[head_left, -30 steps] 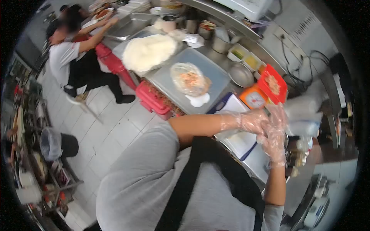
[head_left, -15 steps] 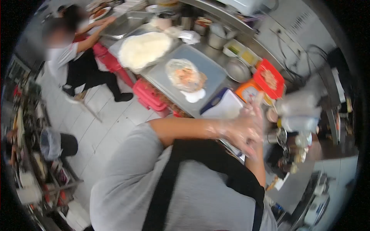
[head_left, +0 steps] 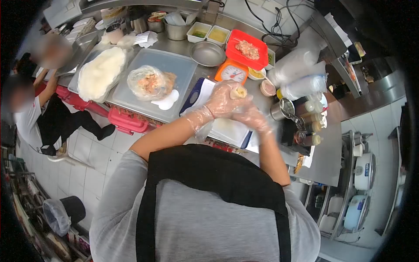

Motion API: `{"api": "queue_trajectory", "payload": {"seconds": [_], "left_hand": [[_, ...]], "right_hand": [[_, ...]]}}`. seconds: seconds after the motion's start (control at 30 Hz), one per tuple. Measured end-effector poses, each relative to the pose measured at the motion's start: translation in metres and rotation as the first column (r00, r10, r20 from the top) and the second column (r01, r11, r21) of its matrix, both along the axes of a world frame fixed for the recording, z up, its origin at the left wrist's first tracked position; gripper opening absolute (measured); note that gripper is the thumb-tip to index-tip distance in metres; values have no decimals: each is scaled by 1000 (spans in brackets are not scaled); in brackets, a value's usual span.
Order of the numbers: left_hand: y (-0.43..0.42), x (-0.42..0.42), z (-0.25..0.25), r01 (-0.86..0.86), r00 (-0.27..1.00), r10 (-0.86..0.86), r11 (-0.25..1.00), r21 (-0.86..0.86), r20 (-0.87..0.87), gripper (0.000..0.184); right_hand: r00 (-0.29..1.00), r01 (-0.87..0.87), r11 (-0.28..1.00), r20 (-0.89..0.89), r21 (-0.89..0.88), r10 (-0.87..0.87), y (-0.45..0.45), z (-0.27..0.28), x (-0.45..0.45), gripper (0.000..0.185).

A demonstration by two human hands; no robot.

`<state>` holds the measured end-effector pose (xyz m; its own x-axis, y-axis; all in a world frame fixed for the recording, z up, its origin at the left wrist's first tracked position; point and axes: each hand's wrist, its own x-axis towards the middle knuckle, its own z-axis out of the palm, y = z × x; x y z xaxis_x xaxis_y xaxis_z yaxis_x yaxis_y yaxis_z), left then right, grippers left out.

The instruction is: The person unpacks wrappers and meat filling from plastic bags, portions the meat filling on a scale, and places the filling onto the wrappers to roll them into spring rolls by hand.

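Both of my hands wear clear plastic gloves and meet above a white cutting board (head_left: 227, 131). My left hand (head_left: 221, 101) is closed around a small pale yellow lump of food (head_left: 238, 92), which shows at the top between thumb and fingers. Just below and to the right, my right hand (head_left: 254, 117) comes up against the left one; motion smears its fingers. An orange kitchen scale (head_left: 232, 73) stands right behind my hands. Past it lies a red tray (head_left: 235, 53) of chopped pinkish food (head_left: 248, 49).
Left of the board, a plastic bag of pinkish filling (head_left: 150, 83) rests on a grey tray (head_left: 126, 94), beside a white mound (head_left: 102, 73). A metal bowl (head_left: 207, 53) stands behind. Bottles (head_left: 310, 126) line the right. At far left sits a co-worker (head_left: 28, 115).
My view has turned and levelled, so the counter appears shifted left. My hands have moved apart from their overlapped pose, and the pale lump now shows in my left hand.
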<state>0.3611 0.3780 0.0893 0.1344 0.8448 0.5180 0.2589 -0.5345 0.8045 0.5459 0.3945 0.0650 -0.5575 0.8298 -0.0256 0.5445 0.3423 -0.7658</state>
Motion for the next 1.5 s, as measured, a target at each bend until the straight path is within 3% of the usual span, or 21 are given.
{"api": "queue_trajectory", "payload": {"seconds": [0.07,0.1,0.13,0.17,0.23,0.3,0.33,0.43,0.47,0.53,0.63,0.73,0.93,1.03,1.07,1.13,1.2,1.23,1.3,1.43,1.5], "left_hand": [[-7,0,14,166,978,-128,958,-234,167,22],[-9,-1,22,256,951,-174,907,-333,257,19],[-8,-1,26,237,968,-183,892,-384,172,17],[-5,0,23,299,949,-242,892,-338,202,21],[0,2,16,418,898,-360,875,-242,252,30],[-4,9,15,352,931,-328,923,-155,160,34],[-5,10,16,316,946,-304,943,-106,116,36],[-10,11,18,304,950,-313,922,-238,2,38],[-12,13,17,339,940,-322,919,-202,111,38],[-15,17,16,392,885,-337,912,-122,321,38],[-7,15,9,383,920,-362,912,-149,152,36],[-8,15,5,337,930,-294,923,-186,222,33],[-3,18,3,246,969,-240,955,-168,54,33],[-17,24,16,331,909,-265,928,-172,323,34],[-17,26,15,324,905,-265,936,-137,334,33],[-9,28,9,305,898,-264,950,-64,353,33],[2,22,-1,302,943,-279,947,-108,183,33],[5,19,-3,297,953,-285,946,-132,97,33],[8,16,-5,306,951,-293,939,-156,100,34],[8,12,1,444,895,-419,868,-222,152,36],[6,20,9,413,901,-397,908,-69,173,31]], "right_hand": [[976,-107,984,-171,142,131,-4,54,10,73],[964,37,999,-265,39,-26,-20,91,8,77],[956,0,996,-292,93,28,-24,113,7,72],[945,-34,989,-318,146,80,-29,129,7,67],[971,-194,888,-44,417,233,-35,156,-3,51],[950,-313,803,165,507,266,-35,166,-12,35],[941,-334,803,220,494,257,-33,169,-16,27],[934,-347,818,248,458,258,-28,171,-24,10],[936,-343,827,234,446,262,-27,171,-25,6],[928,-370,808,224,458,298,-21,165,-25,8],[929,-356,820,260,447,262,-18,159,-23,8],[937,-327,796,282,510,205,-25,155,-24,12],[932,-344,779,294,524,214,-26,154,-22,14],[936,-275,855,325,439,134,-28,161,-26,14],[939,-228,891,331,393,94,-28,165,-28,14],[942,-258,849,314,460,116,-25,161,-25,14],[952,-283,785,265,551,157,-19,147,-19,18],[948,-299,711,282,637,146,-17,138,-15,18],[943,-325,536,311,779,119,-18,121,-10,19],[988,-119,652,153,749,4,-34,112,-8,17],[994,-62,745,108,665,-14,-37,124,-12,18]]}}
